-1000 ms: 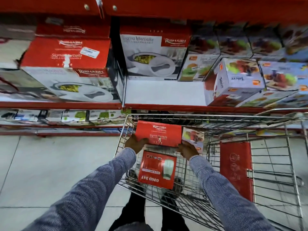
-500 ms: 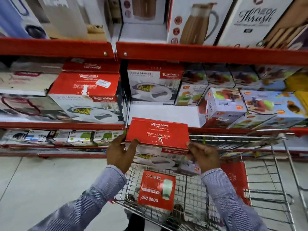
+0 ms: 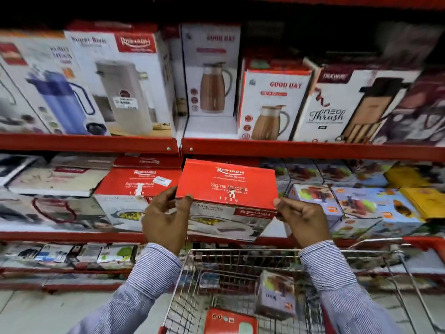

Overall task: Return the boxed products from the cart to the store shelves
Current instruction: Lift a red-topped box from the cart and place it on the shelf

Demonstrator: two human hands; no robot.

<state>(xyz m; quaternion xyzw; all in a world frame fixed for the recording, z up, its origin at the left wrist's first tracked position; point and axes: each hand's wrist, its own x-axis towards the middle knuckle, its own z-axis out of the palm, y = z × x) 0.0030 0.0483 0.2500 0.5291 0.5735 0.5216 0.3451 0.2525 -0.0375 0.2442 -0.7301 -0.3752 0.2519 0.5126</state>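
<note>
The store shelves (image 3: 313, 150) fill most of the view, red rails one above the other. The upper level carries tall boxes of jugs and flasks. The middle level carries low boxes: at the left a stack of matching red casserole boxes (image 3: 137, 186), at the right colourful juicer boxes (image 3: 356, 208). Between these two groups there seems to be a free place, but the held box hides most of it, so I cannot tell how deep it is.

Below stands the wire cart (image 3: 240, 261). In it lie a small red box (image 3: 230, 321) and a juicer box (image 3: 274, 295), so the task is not finished.

The red casserole box (image 3: 228, 189) is in the air, above the cart and in front of the middle shelf, level, with its red top toward the camera. The left hand (image 3: 166, 218) holds its left near corner and the right hand (image 3: 303, 220) holds its right near corner. The fingers (image 3: 186, 201) of both hands are clamped on the edges of the box.

I judge that the step in hand is the placing of this box. The next move calls for pushing it forward into the free place beside the matching stack, keeping it level and clear of the rail above, then letting it go.
</note>
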